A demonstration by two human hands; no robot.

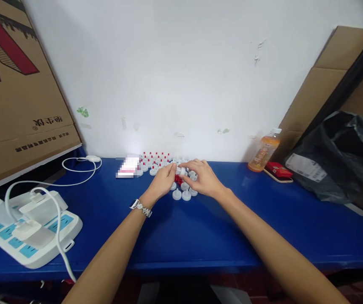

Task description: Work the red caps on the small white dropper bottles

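Note:
My left hand [164,180] is closed, thumb pressed to its fingers; what it pinches, if anything, is hidden. Facing it, my right hand [204,178] curls its thumb and fingers around a white nozzle cap [181,171], close to the left fingertips. Below the hands is a small heap of red tip caps [178,180]. Several bare white nozzle caps [186,194] stand upright around that heap, some partly covered by my right hand. Behind my left hand, rows of white nozzle caps with red tips [153,170] stand near the wall.
A blurred-out bright phone-like object [129,167] lies left of the rows. A white power strip [70,249] with cables sits at left, beside a large carton [25,105]. At right are an orange drink bottle [263,153], a red box [279,170] and a dark plastic bag [336,156].

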